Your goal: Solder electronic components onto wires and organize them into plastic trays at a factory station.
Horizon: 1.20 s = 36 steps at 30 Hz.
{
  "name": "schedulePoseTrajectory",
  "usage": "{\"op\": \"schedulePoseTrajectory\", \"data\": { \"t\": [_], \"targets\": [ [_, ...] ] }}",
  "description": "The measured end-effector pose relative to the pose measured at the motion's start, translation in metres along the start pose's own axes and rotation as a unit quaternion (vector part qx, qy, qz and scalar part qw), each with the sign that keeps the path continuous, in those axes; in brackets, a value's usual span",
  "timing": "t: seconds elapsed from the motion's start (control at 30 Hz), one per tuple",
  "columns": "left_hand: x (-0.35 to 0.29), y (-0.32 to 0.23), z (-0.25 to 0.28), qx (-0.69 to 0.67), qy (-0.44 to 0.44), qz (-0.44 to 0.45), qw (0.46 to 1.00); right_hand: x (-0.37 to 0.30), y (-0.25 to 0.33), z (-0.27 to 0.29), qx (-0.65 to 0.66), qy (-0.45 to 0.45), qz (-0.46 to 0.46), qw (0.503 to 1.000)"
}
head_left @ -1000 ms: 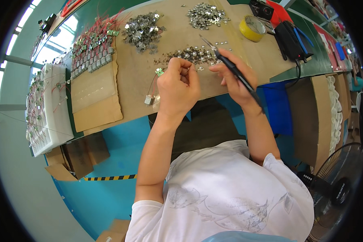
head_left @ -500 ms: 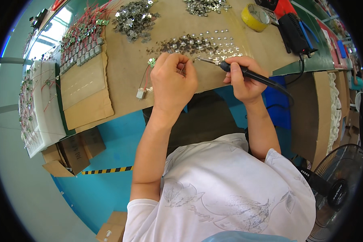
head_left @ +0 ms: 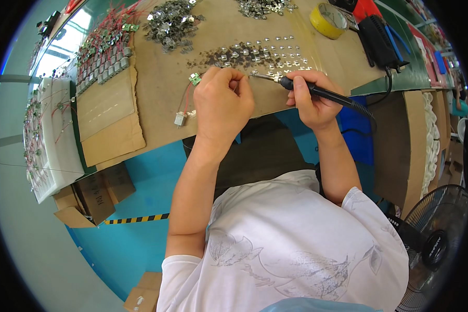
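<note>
My right hand [head_left: 314, 99] is closed around the black handle of a soldering iron [head_left: 325, 93], its metal tip pointing left, over the brown work surface, toward my other hand. Fingers and thumb of my left hand [head_left: 223, 96] are pinched together just left of the iron's tip; what they hold is hidden behind them. A small green circuit board [head_left: 194, 79] shows at the left edge of this hand. Thin red and dark wires run down from near it to a small silver motor [head_left: 180, 119] lying on the work surface. Small metal pieces [head_left: 275, 54] stand in rows beyond the iron's tip.
Heaps of metal pieces [head_left: 171, 26] lie at the back. Many wired motors [head_left: 104, 65] stand in rows at left, beside a white foam block [head_left: 62, 130]. A yellow tape roll [head_left: 327, 22] and a black corded box [head_left: 379, 41] sit at right. A fan [head_left: 434, 244] stands at lower right.
The soldering iron and my right hand have shifted slightly left. My left hand stays pinched in nearly the same place; the view has moved a little.
</note>
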<state>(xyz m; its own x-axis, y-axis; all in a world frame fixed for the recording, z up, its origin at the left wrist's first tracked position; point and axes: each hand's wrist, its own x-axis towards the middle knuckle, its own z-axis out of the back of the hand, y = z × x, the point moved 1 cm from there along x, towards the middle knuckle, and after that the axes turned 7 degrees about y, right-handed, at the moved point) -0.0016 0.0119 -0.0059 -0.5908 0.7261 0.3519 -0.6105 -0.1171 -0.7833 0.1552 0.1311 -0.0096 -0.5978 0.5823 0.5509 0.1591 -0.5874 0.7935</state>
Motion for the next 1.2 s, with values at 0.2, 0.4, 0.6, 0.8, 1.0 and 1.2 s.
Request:
{"op": "schedulePoseTrajectory", "data": {
  "t": [0.2, 0.4, 0.6, 0.8, 1.0, 1.2],
  "targets": [
    [-0.0009, 0.0012, 0.0003, 0.007, 0.001, 0.004, 1.0, -0.0007, 0.0, -0.0016, -0.013, -0.009, 0.021, 1.0],
    [0.0002, 0.0, -0.0001, 0.004, 0.003, 0.006, 1.0, -0.0015, -0.0021, -0.0005, -0.008, -0.013, 0.015, 1.0],
    [0.0, 0.0006, 0.0001, 0.014, 0.002, 0.007, 1.0, 0.0003, -0.0014, -0.001, -0.014, -0.012, 0.017, 1.0],
    [0.0007, -0.0012, -0.0004, 0.019, 0.01, 0.009, 1.0, -0.0006, -0.001, -0.0007, -0.002, -0.014, -0.002, 1.0],
    [0.0006, -0.0004, -0.0014, 0.011, 0.007, 0.015, 1.0, -0.0006, -0.0002, -0.0011, 0.005, -0.011, 0.015, 1.0],
    [0.0008, -0.0021, -0.0007, 0.021, 0.009, 0.017, 1.0, -0.0014, 0.0013, -0.0015, 0.084, -0.03, -0.053, 0.995]
  ]
}}
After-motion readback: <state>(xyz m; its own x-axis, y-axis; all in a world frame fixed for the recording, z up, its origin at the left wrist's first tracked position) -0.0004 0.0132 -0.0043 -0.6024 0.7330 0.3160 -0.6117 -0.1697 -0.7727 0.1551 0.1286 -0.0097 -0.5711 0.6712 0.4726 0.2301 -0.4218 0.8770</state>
